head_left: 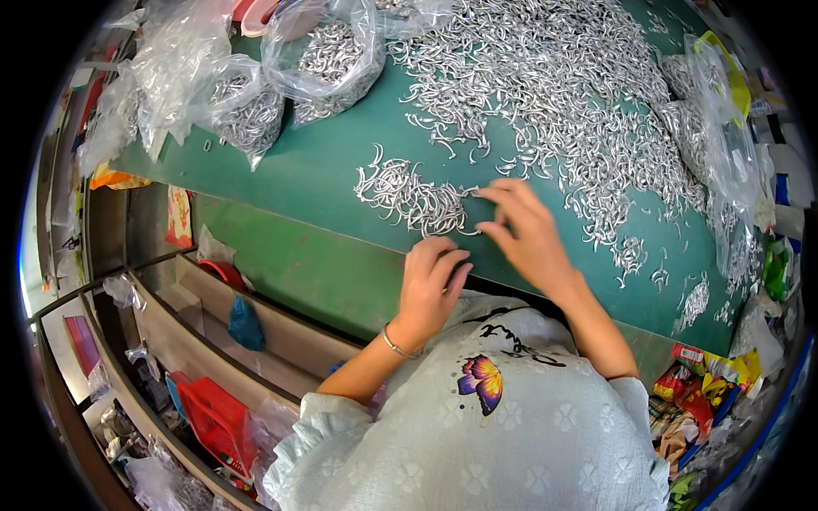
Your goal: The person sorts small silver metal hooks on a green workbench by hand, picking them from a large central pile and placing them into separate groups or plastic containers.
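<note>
A small pile of silvery curved metal pieces (415, 198) lies on the green tabletop before me. At its right end is my right hand (532, 238), thumb and forefinger spread apart around the pile's edge, with nothing visibly gripped. My left hand (430, 285) rests by the table's near edge, just below the pile. Its fingers are curled in and the palm is hidden, so anything inside cannot be made out. A much larger spread of the same metal pieces (545, 94) covers the far right of the table.
Clear plastic bags of metal pieces (328, 64) stand at the far left. More plastic bagging (724, 145) lines the right edge. Below the table on the left are a wooden drawer frame (230, 341) and a red plastic basket (217, 422). Colourful packets (699, 383) lie at lower right.
</note>
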Demonstrator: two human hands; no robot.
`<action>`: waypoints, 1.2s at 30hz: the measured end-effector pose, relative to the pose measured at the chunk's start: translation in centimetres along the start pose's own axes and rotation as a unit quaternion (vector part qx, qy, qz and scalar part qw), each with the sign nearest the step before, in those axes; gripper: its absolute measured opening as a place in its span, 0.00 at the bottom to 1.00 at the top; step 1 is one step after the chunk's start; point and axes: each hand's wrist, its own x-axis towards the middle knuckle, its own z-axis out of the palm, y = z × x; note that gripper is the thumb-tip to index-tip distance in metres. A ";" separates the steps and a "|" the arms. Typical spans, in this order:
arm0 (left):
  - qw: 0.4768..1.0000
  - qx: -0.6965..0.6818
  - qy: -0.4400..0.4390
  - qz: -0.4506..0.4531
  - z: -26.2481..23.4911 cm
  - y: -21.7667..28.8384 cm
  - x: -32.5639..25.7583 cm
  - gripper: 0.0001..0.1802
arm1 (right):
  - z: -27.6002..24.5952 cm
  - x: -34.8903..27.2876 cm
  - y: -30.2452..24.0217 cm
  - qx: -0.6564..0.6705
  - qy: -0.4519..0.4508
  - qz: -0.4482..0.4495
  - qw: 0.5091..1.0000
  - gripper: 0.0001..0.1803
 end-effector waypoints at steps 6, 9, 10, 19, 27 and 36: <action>0.981 0.105 -0.134 0.091 1.3 1.0 3.3 0.21 | -5.0 -5.2 3.2 -0.333 0.154 0.047 0.929 0.23; 0.982 0.135 -0.100 0.084 1.7 -0.6 4.0 0.19 | -6.1 -7.0 4.5 -0.385 0.137 0.026 0.912 0.22; 0.984 0.137 -0.085 0.075 1.6 -1.1 3.9 0.19 | -6.6 -7.7 5.4 -0.383 0.138 0.026 0.913 0.21; 0.976 0.199 -0.062 0.070 2.3 1.2 5.2 0.17 | -6.4 -5.9 4.3 -0.364 0.202 0.048 0.908 0.28; 0.967 0.253 -0.004 0.027 2.3 -2.8 6.1 0.11 | -9.2 -7.2 9.1 -0.382 0.187 0.010 0.905 0.13; 0.974 0.033 0.201 -0.102 -1.3 -4.6 4.8 0.22 | -6.9 -6.6 2.6 -0.127 0.118 -0.004 0.985 0.23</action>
